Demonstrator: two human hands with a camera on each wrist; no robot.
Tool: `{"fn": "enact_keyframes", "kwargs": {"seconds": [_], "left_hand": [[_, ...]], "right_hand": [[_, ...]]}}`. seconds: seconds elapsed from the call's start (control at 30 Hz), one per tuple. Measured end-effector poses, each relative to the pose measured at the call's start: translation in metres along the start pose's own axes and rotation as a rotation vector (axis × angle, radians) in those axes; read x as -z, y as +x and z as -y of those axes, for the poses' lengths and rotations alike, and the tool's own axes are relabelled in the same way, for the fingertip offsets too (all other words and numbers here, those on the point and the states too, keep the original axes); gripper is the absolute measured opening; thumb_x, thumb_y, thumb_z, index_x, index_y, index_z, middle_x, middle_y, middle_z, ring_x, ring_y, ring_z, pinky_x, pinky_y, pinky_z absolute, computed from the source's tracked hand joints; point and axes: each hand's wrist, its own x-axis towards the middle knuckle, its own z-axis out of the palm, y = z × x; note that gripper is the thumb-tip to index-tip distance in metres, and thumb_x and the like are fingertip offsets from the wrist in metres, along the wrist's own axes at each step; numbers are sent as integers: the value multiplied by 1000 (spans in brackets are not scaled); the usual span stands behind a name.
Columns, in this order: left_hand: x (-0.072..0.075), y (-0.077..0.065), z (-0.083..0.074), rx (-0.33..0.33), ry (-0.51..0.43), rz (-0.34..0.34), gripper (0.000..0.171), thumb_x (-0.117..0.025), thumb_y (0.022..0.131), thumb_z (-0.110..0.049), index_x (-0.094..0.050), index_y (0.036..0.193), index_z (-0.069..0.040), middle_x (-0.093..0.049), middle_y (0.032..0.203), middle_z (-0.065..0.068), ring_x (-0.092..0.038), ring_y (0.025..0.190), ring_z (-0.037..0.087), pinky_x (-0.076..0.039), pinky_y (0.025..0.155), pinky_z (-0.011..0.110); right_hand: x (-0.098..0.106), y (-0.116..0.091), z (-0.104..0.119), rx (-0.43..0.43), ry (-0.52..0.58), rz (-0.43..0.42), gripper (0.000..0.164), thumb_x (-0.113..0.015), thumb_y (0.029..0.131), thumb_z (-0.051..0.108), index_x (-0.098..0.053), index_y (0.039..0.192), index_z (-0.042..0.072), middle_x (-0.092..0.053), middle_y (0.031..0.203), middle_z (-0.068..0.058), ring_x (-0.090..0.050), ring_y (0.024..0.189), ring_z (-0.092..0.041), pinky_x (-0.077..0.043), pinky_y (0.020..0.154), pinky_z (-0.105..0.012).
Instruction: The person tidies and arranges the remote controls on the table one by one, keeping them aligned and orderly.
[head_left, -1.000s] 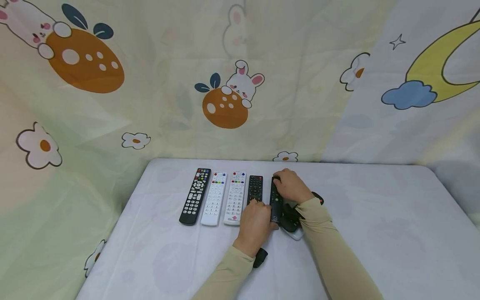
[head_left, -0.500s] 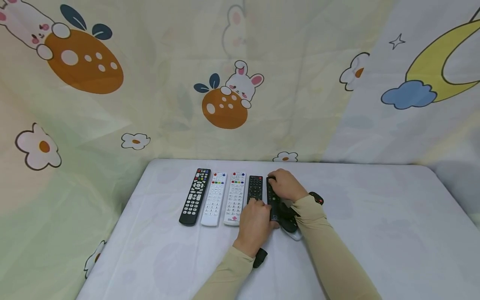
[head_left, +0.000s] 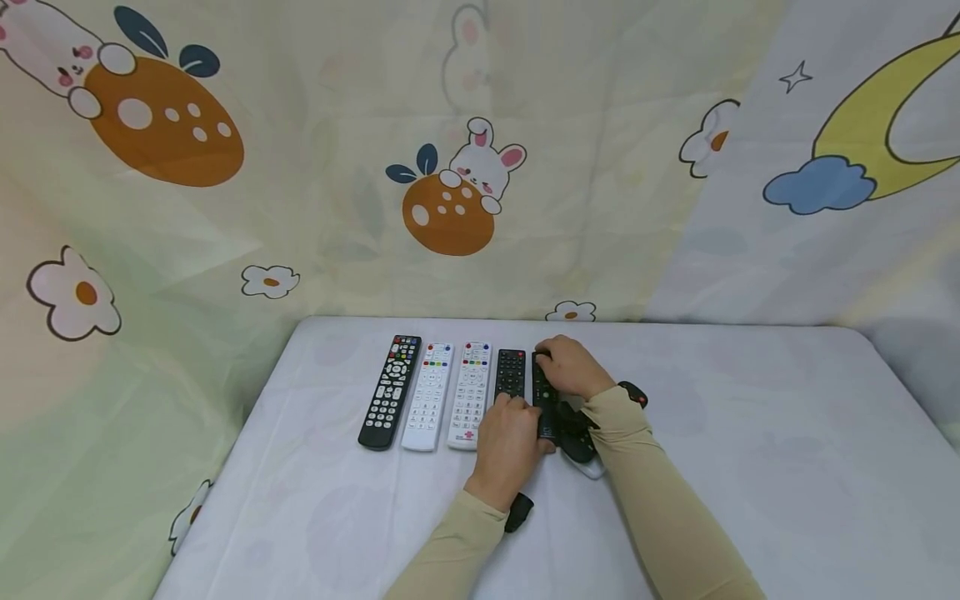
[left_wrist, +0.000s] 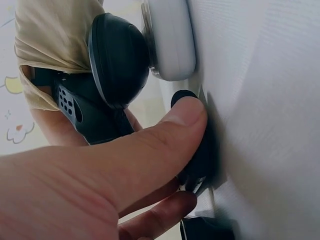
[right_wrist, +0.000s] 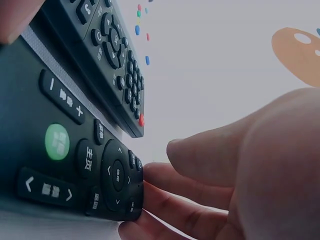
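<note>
A black remote control with a green button (right_wrist: 100,165) lies flat, rightmost of a row on the white table. My left hand (head_left: 506,442) pinches its near end; the thumb (left_wrist: 187,112) presses that end in the left wrist view. At the far end, my right hand (head_left: 573,367) touches the same remote with its fingertips (right_wrist: 152,172), the thumb standing apart from it. Just left lies a smaller black remote (head_left: 511,371), its lower part hidden behind my left hand. Two white remotes (head_left: 470,396) (head_left: 428,398) and a long black remote (head_left: 390,392) continue the row.
A pale, rounded-end object (left_wrist: 172,40) lies beneath the right wrist and its black wrist camera (head_left: 577,437), mostly covered. Behind the white-covered table (head_left: 750,450) hangs a patterned cloth (head_left: 600,167).
The right hand and the black remote with the green button have shifted slightly left, closer to the smaller black remote. The left hand has stayed nearly still.
</note>
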Motion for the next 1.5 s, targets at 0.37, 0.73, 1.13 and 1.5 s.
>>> {"fn": "enact_keyframes", "kwargs": {"seconds": [0.37,0.73,1.13,1.5], "left_hand": [[0,3,-1,12,5,25,47,-95,63,-38,-80,97,-9,-72,92,5,-57,84,21,-52,72,32],[5,4,1,19,-41,54,50,-96,63,-35,-79,103,-9,-71,96,6,-56,86,21,-50,76,32],[14,2,0,-17,-183,134,55,-95,65,-35,-77,111,-10,-72,105,4,-56,90,19,-48,81,29],[20,1,-2,-81,-226,149,58,-94,66,-38,-76,114,-10,-73,112,3,-61,97,19,-49,89,28]], "right_hand": [[5,-4,0,-12,47,5,39,-48,104,15,-57,135,-6,-57,137,-25,-49,132,-39,-37,110,-51],[18,-17,-2,21,59,-47,39,-48,104,15,-56,137,-5,-54,139,-26,-47,134,-42,-36,110,-53],[30,-39,-13,48,32,-168,36,-50,102,13,-61,129,-8,-60,130,-29,-55,122,-44,-42,102,-55],[37,-60,-25,21,31,-203,36,-50,102,12,-60,128,-12,-59,128,-32,-54,122,-47,-41,102,-58]]}}
